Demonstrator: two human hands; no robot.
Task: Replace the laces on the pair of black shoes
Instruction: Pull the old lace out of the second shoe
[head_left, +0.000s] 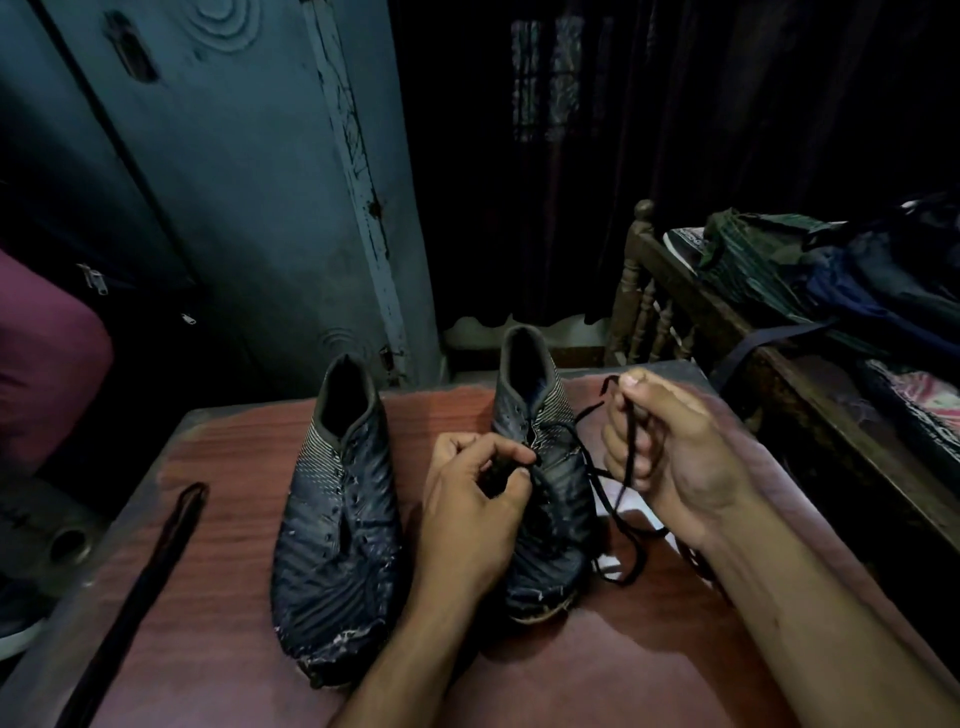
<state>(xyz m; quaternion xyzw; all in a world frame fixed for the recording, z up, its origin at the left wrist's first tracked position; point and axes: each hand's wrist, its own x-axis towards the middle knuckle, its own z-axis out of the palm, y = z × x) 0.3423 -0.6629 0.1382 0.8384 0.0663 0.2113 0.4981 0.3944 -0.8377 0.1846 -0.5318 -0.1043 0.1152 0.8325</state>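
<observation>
Two black shoes stand side by side on a reddish wooden table (218, 613), toes toward me. The left shoe (337, 525) has no lace in its eyelets. My left hand (472, 499) lies over the right shoe (556, 499) and pinches a black lace (621, 525) at the eyelets. My right hand (670, 441), raised beside that shoe, grips another stretch of the same lace, which loops down onto the table. A second black lace (161, 561) lies folded in a long strip at the table's left side.
A blue-grey metal cupboard (234, 182) stands behind the table. At the right is a wooden bed frame (654, 296) piled with clothes and bags (831, 270). A maroon bag (41, 364) sits at the far left. Something white (628, 519) lies under the lace loops.
</observation>
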